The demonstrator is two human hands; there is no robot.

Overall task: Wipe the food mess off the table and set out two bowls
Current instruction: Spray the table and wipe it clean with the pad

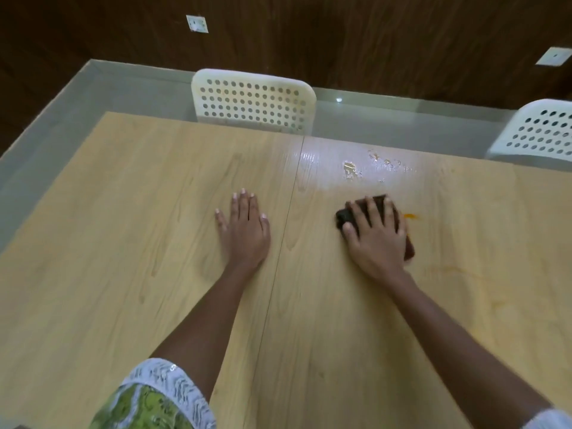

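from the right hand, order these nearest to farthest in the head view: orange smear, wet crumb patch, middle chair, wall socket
From the right hand on the cloth:
1. Orange smear, just right of the fingers.
2. Wet crumb patch, ahead on the table.
3. Middle chair, past the far edge, to the left.
4. Wall socket, high on the left.

From my feed I see two bare forearms, no watch, ring or bracelet on either. The left sleeve (154,397), at the lower left of the frame, is short and loose, printed in green and yellow-green with dark linework, and finished with a wide white cuff band carrying a grey chevron-like pattern. Of the right sleeve (548,418) I get only a pale, whitish edge in the lower right corner, too little to read any pattern.
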